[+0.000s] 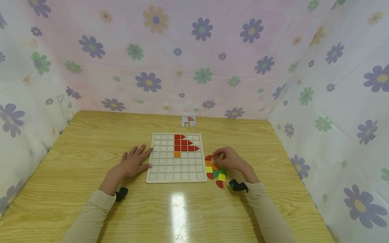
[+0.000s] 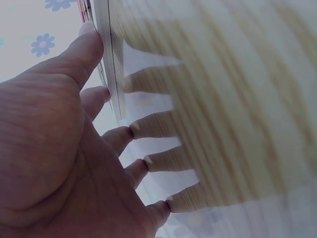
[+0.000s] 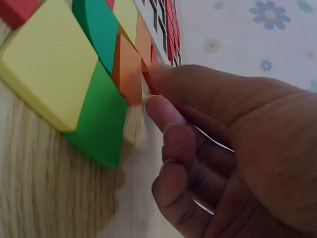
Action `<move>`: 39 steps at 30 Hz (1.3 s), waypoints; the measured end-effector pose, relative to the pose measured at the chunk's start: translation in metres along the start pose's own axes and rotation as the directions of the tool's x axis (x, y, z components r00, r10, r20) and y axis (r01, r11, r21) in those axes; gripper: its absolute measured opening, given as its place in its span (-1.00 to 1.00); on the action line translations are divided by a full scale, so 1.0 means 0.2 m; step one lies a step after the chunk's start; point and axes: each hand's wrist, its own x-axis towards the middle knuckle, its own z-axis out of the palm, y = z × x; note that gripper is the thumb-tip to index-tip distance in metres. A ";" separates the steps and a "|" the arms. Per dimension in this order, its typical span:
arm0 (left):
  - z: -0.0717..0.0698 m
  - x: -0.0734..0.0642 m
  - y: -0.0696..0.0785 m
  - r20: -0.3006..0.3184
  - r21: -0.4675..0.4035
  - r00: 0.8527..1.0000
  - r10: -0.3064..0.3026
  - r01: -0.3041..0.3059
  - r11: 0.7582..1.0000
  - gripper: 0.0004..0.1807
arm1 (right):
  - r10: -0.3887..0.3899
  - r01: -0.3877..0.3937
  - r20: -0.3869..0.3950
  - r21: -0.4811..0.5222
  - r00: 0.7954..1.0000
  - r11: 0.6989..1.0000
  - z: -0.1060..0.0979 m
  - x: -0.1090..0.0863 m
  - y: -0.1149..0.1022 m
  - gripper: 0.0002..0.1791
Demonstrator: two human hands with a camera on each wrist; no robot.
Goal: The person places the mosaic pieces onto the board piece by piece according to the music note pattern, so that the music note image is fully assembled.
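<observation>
A wooden grid board [image 1: 176, 182] lies on the table. Red squares [image 1: 184, 148] with red triangles at their right ends form three rows in it, and one orange square [image 1: 177, 154] sits below them. My left hand [image 1: 130, 165] rests with spread fingers, thumb and index fingertips at the board's left edge. Right of the board, my right hand [image 1: 231, 159] reaches down over a group of loose pieces. Its thumb and index fingertips are slightly apart, close to an orange piece [image 3: 130, 72] and a red one [image 1: 208, 157]. The other fingers curl loosely.
Among the loose pieces are a green piece [image 3: 98, 119], a yellow piece [image 3: 49, 64] and a red quarter-round piece [image 1: 219, 184]. A small printed card [image 1: 188, 121] with a coloured pattern lies behind the board. Flowered cloth [image 1: 179, 67] hangs around the table.
</observation>
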 end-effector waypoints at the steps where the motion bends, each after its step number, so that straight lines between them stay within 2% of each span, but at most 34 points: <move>1: 0.00 0.00 0.00 -0.001 0.000 1.000 0.002 -0.002 1.000 -0.24 | -0.008 0.008 0.014 0.000 1.000 1.000 -0.01 -0.01 0.00 -0.83; 10: 0.00 0.00 0.00 0.000 -0.011 1.000 -0.003 0.003 1.000 -0.23 | -0.088 0.090 0.109 -0.017 0.990 0.996 -0.06 -0.07 0.04 -0.78; 21: 0.00 -0.01 -0.01 -0.013 -0.016 1.000 0.019 -0.020 1.000 -0.22 | 0.006 0.001 0.161 -0.043 0.987 0.999 -0.09 -0.13 0.03 -0.72; 25: -0.01 0.00 0.01 -0.006 -0.013 1.000 0.003 -0.003 1.000 -0.24 | -0.006 0.014 0.171 -0.048 0.985 0.999 -0.10 -0.15 0.04 -0.71; 31: -0.01 -0.01 0.01 0.007 -0.001 1.000 -0.006 0.006 1.000 -0.24 | 0.013 -0.010 0.183 -0.016 0.983 1.000 -0.11 -0.19 0.04 -0.67; 39: -0.01 0.00 0.01 0.010 -0.007 1.000 -0.005 0.005 1.000 -0.25 | -0.034 0.032 0.174 0.019 0.984 0.999 -0.08 -0.18 0.04 -0.73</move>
